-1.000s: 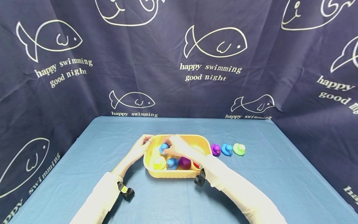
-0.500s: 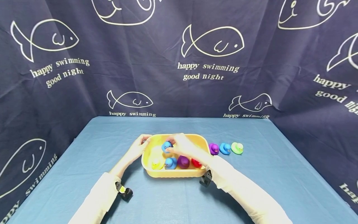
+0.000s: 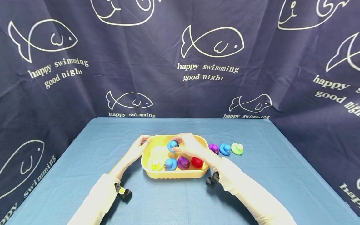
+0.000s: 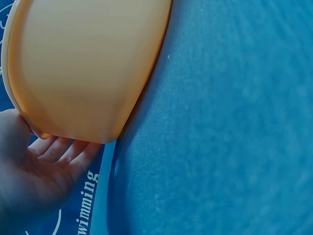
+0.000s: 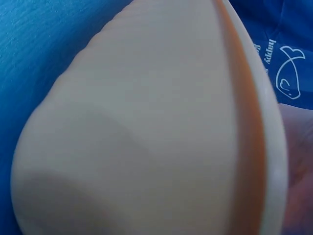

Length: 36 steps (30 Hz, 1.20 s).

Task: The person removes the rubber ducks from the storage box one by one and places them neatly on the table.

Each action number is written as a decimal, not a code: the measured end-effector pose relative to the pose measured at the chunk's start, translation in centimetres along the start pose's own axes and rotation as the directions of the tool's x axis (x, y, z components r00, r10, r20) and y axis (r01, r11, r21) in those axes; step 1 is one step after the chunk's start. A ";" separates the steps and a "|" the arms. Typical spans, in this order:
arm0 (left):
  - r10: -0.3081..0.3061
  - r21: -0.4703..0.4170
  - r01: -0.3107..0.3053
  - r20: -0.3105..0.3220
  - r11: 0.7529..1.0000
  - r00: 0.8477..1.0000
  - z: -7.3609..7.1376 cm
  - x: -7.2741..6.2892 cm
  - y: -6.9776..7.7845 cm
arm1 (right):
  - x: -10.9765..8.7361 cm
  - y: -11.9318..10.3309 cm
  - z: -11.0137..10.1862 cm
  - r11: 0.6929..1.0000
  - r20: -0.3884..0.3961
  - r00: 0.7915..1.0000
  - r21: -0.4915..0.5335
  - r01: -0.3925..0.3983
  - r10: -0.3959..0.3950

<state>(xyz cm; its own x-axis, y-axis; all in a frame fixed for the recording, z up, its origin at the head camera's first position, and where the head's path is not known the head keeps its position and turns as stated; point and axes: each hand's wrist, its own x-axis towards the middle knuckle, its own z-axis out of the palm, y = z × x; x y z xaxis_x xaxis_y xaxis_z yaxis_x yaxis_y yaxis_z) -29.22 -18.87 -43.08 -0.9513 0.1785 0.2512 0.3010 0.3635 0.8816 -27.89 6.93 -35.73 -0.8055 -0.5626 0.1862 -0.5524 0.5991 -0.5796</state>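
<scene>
From where the head camera is looking, a yellow tub [image 3: 180, 175] is sitting mid-way on the blue table [image 3: 157, 200], its long axis running left to right. Along its near side four toy ducks are standing in a row: from the left, a yellow duck [image 3: 156, 165], a second blue duck [image 3: 170, 164] with its beak facing near-left, a purple duck [image 3: 183, 163] and a red duck [image 3: 197, 162]. Over the tub's far half the right hand [image 3: 190, 145] is pinching a held blue duck [image 3: 172, 146] between thumb and fingers; I'm not managing to tell where its beak is pointing or how its long axis is running. That hand's sleeve [image 3: 253, 190] is slanting in from near-right. The left hand [image 3: 139, 146] is holding the tub's far-left corner. Just right of the tub an outer purple duck [image 3: 213, 149], an outer blue duck [image 3: 225, 149] and a green duck [image 3: 237, 148] are lining up, beaks turning near-right. In the left wrist view, the left thumb is resting at the tub's rim, the fingers lying together against its end wall. In the right wrist view, the tub's outer wall is hiding the right fingers.
</scene>
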 end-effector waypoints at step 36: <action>-0.021 -0.014 0.021 0.023 1.000 1.000 -0.1 -1.3 3.6 | -3.6 2.3 -3.6 0.985 -0.153 0.977 -0.113 0.130 -0.147</action>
<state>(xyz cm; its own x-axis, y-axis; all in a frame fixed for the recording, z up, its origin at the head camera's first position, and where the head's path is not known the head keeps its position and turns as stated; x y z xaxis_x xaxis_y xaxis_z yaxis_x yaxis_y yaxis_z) -26.88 -17.88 -40.16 -0.9555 0.1924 0.2235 0.2800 0.3540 0.8924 -27.06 12.42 -34.89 -0.7390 -0.5504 0.3885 -0.6732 0.5813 -0.4570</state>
